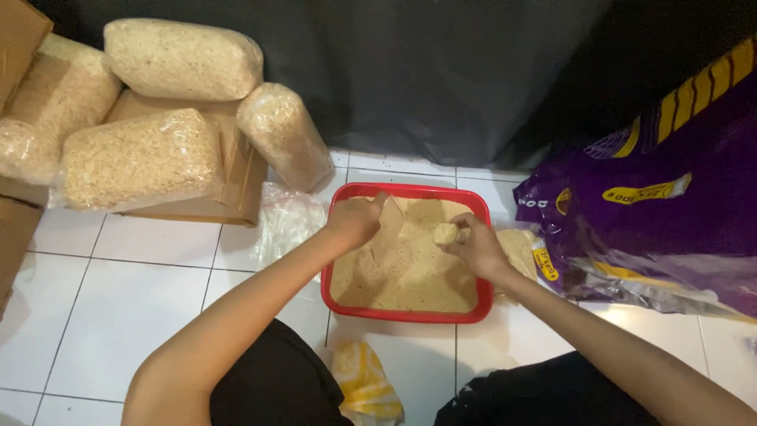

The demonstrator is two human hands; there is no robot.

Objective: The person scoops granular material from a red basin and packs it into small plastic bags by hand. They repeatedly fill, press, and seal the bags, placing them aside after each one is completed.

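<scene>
A red rectangular tub (406, 314) sits on the white tiled floor, filled with tan sawdust-like material (410, 272). My left hand (356, 220) reaches into the tub's far left corner, its fingers closed around a thin clear bag that blends with the tan material. My right hand (471, 243) hovers over the tub's right side, pinching a small clump of the tan material (445, 233). Both forearms stretch forward from my knees.
Several clear bags packed with tan material (142, 158) lie on cardboard boxes (233, 185) at the back left. A large purple sack (670, 205) lies at right. Empty clear plastic (288, 221) lies left of the tub. A yellow cloth (364, 383) lies between my knees.
</scene>
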